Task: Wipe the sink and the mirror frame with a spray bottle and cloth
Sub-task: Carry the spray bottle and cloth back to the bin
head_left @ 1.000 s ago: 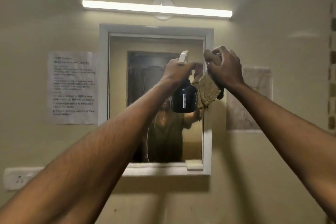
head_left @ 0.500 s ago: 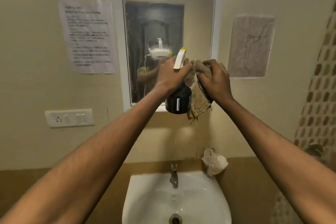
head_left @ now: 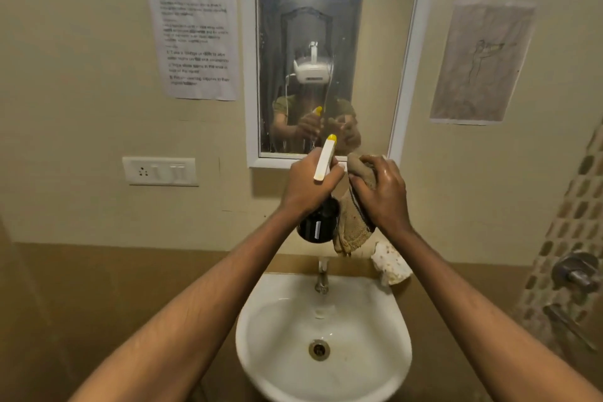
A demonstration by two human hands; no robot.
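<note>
Below the mirror [head_left: 326,52] and its frame [head_left: 249,75], above the sink [head_left: 270,369], the left hand [head_left: 310,186] grips the bottle [head_left: 318,225], nozzle toward the cloth [head_left: 354,228] bunched in the right hand [head_left: 381,192]. Spray could miss onto the glass if the nozzle drifts. Both hands have dropped from mid-frame to its lower edge.

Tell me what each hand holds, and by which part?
Left hand grips the spray bottle at its neck, under the head. Right hand grips the cloth by its upper part.
</note>
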